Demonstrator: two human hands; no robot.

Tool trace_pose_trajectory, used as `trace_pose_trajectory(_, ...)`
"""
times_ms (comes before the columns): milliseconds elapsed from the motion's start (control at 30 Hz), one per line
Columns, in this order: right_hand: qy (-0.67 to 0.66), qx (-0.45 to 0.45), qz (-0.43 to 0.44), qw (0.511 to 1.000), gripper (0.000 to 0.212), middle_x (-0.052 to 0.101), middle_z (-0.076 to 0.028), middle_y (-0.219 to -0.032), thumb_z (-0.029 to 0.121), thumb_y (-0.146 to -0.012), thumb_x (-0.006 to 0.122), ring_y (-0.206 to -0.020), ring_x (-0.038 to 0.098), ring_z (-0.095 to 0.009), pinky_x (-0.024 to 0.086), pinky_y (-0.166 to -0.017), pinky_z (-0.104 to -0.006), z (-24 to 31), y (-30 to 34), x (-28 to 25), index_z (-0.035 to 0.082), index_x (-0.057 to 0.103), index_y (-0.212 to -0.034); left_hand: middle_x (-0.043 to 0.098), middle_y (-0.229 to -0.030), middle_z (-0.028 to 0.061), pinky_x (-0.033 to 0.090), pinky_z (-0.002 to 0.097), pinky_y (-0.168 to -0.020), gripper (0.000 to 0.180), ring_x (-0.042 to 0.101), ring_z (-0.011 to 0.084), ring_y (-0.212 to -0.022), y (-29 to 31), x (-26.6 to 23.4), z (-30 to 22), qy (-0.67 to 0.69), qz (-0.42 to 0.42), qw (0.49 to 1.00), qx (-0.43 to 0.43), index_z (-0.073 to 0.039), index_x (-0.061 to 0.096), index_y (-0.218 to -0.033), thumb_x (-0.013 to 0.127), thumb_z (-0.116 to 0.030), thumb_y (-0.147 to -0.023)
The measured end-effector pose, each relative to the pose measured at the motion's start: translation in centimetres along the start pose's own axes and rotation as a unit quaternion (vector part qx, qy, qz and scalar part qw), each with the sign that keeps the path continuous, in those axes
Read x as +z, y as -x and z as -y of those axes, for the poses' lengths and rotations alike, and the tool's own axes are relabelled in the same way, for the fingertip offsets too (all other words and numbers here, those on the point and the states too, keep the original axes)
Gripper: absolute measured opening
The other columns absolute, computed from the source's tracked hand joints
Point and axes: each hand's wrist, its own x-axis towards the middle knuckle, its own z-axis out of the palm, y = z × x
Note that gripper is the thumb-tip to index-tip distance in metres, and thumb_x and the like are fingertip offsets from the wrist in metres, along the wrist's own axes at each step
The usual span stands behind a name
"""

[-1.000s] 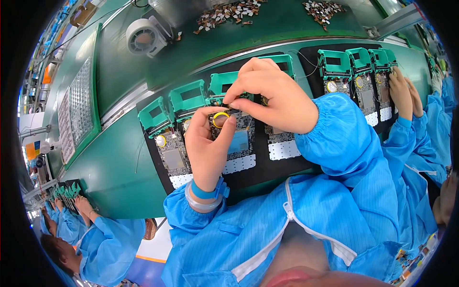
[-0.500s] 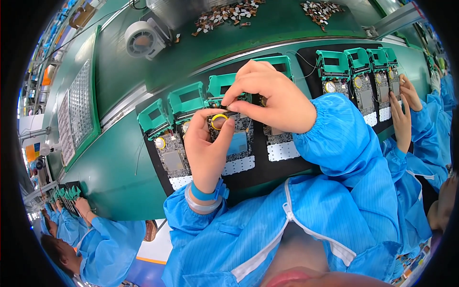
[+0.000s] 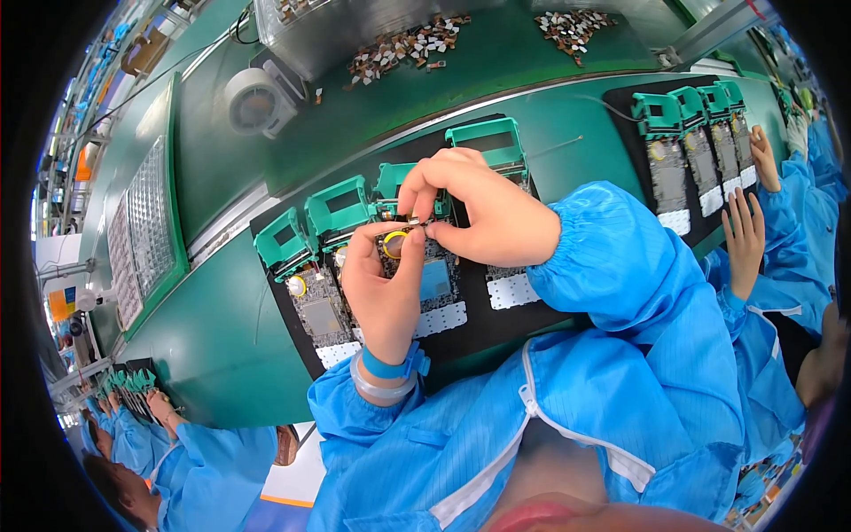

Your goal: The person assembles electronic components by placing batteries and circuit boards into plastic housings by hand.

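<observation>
My left hand [image 3: 381, 288] is closed, thumb and index fingertips together over a circuit board [image 3: 443, 306] with a yellow-ringed round cell [image 3: 394, 244] and a blue square patch. My right hand [image 3: 487, 213] meets it from the right, its fingers bent in a pinch at the board's upper end. Whatever the fingertips hold is too small to make out. Behind them a green plastic frame [image 3: 393, 177] stands at that end, partly covered by my right hand. Another board [image 3: 319, 310] with its green frame [image 3: 284, 244] lies to the left.
A black mat [image 3: 479, 332] carries the boards. On the right, a second black mat [image 3: 638, 164] holds several boards, beside a co-worker's hands [image 3: 743, 239]. Small parts [image 3: 412, 49] lie heaped at the back near a white fan [image 3: 257, 102]. A clear tray [image 3: 146, 213] stands at left.
The mat on the right has moved away to the right, widening the gap. My right hand's fingertips have come down, closer to my left fingertips. The view has shifted slightly.
</observation>
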Motion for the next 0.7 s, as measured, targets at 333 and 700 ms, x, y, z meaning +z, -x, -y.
trace_pose_trajectory(333,0.179,0.001,-0.125,0.976,0.015,0.061,-0.007,-0.083,0.014,-0.080,0.063,-0.077,0.058,-0.018,0.046,-0.071,-0.0299,-11.3,-8.1,-5.5,0.006,0.065,-0.093,0.060,-0.080,0.0077,0.044,0.0276,-0.059,0.032,0.056,0.0153,-0.066,-0.4,-1.6,4.9,-0.233,0.010,0.972,-0.018,-0.003,0.052,-0.096,0.072,-0.020,-0.076)
trace_pose_trajectory(700,0.266,-0.070,-0.184,0.944,0.009,0.054,-0.008,-0.075,0.012,-0.081,0.061,-0.069,0.054,-0.021,0.045,-0.063,-0.0325,-13.8,-8.0,-5.9,0.005,0.062,-0.087,0.050,-0.084,0.0113,0.048,0.0329,-0.063,0.033,0.055,0.0261,-0.078,1.6,6.2,2.7,-0.588,0.087,0.782,0.187,-0.001,0.048,-0.095,0.064,-0.025,-0.079)
